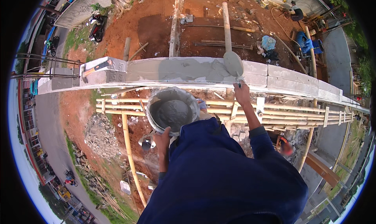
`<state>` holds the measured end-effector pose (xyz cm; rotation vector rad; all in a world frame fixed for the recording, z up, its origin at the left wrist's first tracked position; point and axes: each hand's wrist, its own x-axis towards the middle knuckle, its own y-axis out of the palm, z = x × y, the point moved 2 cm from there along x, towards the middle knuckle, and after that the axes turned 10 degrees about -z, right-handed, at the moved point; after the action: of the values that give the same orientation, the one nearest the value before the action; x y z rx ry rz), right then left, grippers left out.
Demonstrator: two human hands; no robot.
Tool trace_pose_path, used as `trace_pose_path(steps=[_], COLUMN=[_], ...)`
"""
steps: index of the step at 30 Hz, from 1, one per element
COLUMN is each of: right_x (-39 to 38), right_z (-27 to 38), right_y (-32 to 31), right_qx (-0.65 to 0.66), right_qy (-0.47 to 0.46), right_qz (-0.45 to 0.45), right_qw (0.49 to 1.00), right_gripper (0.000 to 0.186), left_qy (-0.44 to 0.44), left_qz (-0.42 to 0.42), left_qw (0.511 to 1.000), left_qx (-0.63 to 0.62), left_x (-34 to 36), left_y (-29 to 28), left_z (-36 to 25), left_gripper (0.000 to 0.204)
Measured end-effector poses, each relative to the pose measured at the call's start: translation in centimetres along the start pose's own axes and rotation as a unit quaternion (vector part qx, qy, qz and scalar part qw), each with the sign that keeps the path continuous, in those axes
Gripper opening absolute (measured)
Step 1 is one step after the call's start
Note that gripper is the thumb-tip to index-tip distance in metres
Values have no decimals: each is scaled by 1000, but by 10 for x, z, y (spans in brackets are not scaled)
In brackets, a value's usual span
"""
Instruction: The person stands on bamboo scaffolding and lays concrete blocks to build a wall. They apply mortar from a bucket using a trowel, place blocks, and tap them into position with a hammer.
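Observation:
My right hand [241, 91] is closed on the handle of a trowel [233, 63], whose rounded, mortar-coated blade is at the top of the block wall [290, 77], beside a band of wet grey mortar [184, 69]. My left hand [162, 140] grips the rim of a bucket [150, 102] holding grey mortar, held below the wall in front of my dark blue clothing. A hand tool with an orange and black handle [96, 68] lies on the blocks at the left.
Bamboo scaffolding [293, 114] runs below the wall. Rebar [43, 59] sticks out at the left end. Red soil with poles and rubble lies beyond. A person [295, 12] crouches at top right; another person [284, 147] is below. A road [51, 122] with riders runs along the left.

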<state>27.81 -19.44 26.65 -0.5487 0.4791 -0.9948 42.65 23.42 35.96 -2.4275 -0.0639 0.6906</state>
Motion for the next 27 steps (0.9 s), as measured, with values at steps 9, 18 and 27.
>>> trace_pose_path(steps=[9,18,27], right_x=[-33,-48,-86], right_z=[86,170,272], right_y=[85,234,387], right_qx=[318,302,283], right_qy=[362,321,252], right_qz=[205,258,379], right_qw=[852,860,844], right_gripper=[37,39,39], left_qy=[-24,-49,-41], left_qz=[-32,-40,-90], left_qw=[998,993,992], left_qx=[50,97,78], left_x=[21,53,70], left_y=[-18,-46,-78], left_z=[18,48,65], left_gripper=[49,56,48])
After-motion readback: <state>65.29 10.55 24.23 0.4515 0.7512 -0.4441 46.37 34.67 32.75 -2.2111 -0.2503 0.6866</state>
